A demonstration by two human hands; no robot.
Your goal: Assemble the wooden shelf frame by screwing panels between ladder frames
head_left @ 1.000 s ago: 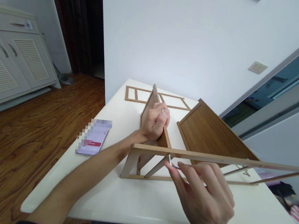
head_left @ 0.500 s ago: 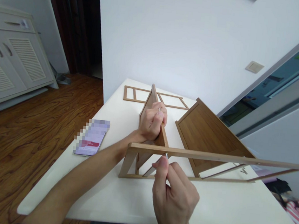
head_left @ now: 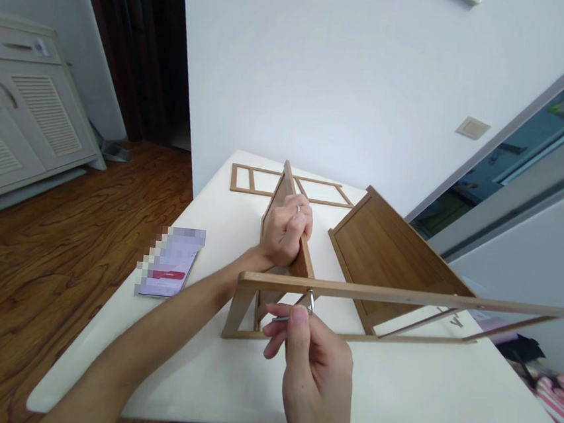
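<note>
Bottom centre, the right hand (head_left: 319,371) has fingers pinched on a hex key (head_left: 312,303), its tip up at the long wooden frame's (head_left: 403,295) upper rail. Mid-frame, the left hand's (head_left: 286,233) fingers are clamped round a narrow wooden panel (head_left: 277,201); right of centre, a larger panel (head_left: 398,249); beyond, a ladder-like frame (head_left: 252,179) on the tabletop (head_left: 217,212).
</note>
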